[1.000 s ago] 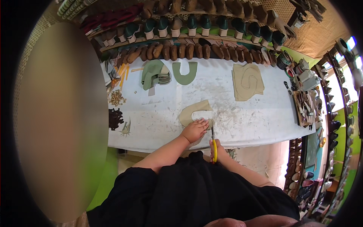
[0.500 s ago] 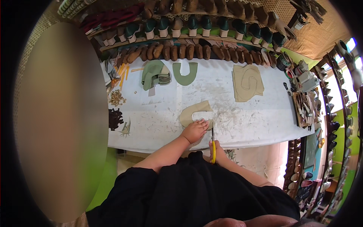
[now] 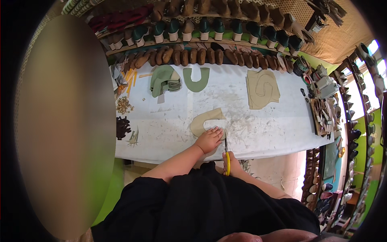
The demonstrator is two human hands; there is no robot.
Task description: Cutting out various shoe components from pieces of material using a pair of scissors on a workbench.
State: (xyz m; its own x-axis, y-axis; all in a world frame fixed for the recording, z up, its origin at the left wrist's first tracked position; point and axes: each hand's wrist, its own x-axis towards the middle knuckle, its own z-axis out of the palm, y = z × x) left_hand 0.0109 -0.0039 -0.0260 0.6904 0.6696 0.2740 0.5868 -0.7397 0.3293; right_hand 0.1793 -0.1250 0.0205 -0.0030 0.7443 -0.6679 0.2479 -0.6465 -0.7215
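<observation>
A tan U-shaped piece of leather or fabric [image 3: 197,123] lies near the front edge of the white-covered table. Flat on its near arm rests my left hand [image 3: 210,139], fingers stretched out and holding the piece down against the table. Just to the right, my right hand [image 3: 235,165] is closed around the yellow handles of a pair of scissors [image 3: 228,162]. The scissors' dark blades point away from me, their tips at the right end of the piece by my left fingertips. Whether the blades are parted is too small to tell.
On the white table [image 3: 161,139] lie a green U-shaped piece [image 3: 196,84], stacked green pieces [image 3: 161,76], a marked tan sheet [image 3: 263,90], brass-coloured bits [image 3: 124,105] and dark scraps [image 3: 122,128]. Shoe lasts [image 3: 193,56] line the back. A blurred brown shape [image 3: 64,121] blocks the left.
</observation>
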